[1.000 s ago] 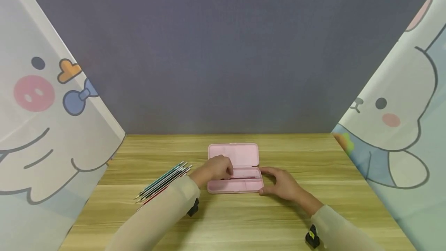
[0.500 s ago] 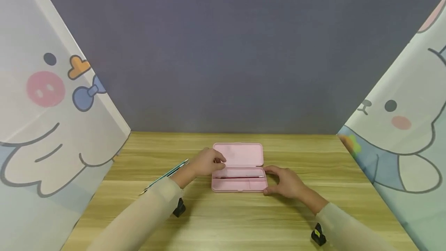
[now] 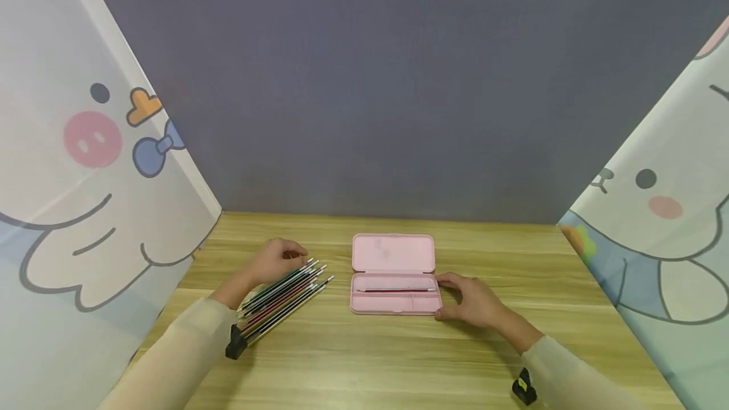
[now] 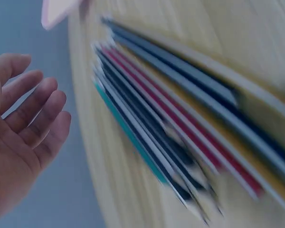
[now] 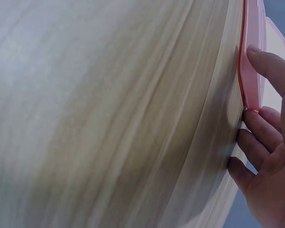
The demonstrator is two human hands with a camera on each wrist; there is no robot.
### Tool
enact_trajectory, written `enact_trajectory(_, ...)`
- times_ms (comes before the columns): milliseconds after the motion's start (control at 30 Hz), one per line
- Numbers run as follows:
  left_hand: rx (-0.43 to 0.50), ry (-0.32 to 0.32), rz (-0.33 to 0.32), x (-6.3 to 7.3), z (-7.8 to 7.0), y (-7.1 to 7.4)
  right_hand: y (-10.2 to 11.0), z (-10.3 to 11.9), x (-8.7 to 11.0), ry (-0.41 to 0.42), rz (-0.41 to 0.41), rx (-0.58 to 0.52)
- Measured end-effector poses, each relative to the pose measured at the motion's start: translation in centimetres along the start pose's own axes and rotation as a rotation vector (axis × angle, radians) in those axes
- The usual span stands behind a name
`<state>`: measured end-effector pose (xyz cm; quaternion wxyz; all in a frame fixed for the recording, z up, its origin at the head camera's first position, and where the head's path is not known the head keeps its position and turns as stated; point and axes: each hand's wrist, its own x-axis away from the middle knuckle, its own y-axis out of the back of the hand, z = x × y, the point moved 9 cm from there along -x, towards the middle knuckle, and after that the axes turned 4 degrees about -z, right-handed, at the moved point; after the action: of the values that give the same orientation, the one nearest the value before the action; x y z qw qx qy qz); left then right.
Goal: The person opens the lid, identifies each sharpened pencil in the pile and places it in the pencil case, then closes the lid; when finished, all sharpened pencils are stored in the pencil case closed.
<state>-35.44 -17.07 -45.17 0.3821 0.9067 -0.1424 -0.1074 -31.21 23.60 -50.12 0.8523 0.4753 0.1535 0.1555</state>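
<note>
Pencils (image 3: 285,299) lie bunched on the desk (image 3: 364,359) to the left of the pink pencil case (image 3: 381,304), their long axis slanting so the white ends point toward the case's far side. The left hand (image 3: 276,262) is nearer, by those white ends, its loosely spread fingers holding nothing; whether it touches them I cannot tell. At the case's right end, the right hand (image 3: 475,301) grips it between thumb and fingers. Half a second ago the left hand was at the case's left edge; the lone pencil (image 3: 395,290) inside has stayed.
</note>
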Motion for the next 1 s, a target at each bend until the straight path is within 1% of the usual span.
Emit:
enact_trajectory(100, 0.027, 0.038, 0.008, 0.8, 2.2, 0.8, 0.1, 0.0, 0.1, -0.009, 0.007, -0.005)
enact_trajectory(200, 0.077, 0.107, 0.02, 1.2, 4.5, 1.1, 0.3, -0.2, 0.1, -0.027, 0.007, -0.009)
enact_trajectory(333, 0.191, 0.172, 0.068, 1.6, 6.5, 0.9, 0.4, -0.2, 0.1, -0.031, 0.004, -0.002)
enact_trajectory(367, 0.219, 0.18, 0.088, 1.7, 6.8, 0.8, 0.4, -0.1, 0.1, -0.025, 0.003, -0.001)
enact_trajectory(400, 0.245, 0.191, 0.109, 1.8, 7.0, 0.7, 0.3, -0.1, 0.1, -0.022, 0.005, -0.003)
enact_trajectory(467, 0.271, 0.192, 0.15, 2.0, 7.3, 0.4, 0.2, 0.0, 0.1, -0.018, 0.008, -0.005)
enact_trajectory(567, 0.269, 0.193, 0.192, 2.1, 7.4, -0.1, 0.1, 0.1, 0.0, -0.013, 0.01, -0.006)
enact_trajectory(633, 0.256, 0.191, 0.204, 2.1, 7.3, -0.3, 0.2, 0.1, -0.2, -0.022, 0.017, -0.011)
enact_trajectory(800, 0.293, 0.172, 0.228, 2.3, 7.1, -0.6, 0.0, 0.1, -0.4, -0.023, 0.037, -0.025)
enact_trajectory(900, 0.306, 0.173, 0.229, 2.2, 7.3, -0.8, -0.1, 0.0, -0.4, -0.027, 0.039, -0.023)
enact_trajectory(1000, 0.296, 0.172, 0.228, 2.0, 7.4, -0.8, 0.0, -0.1, -0.4, -0.034, 0.038, -0.022)
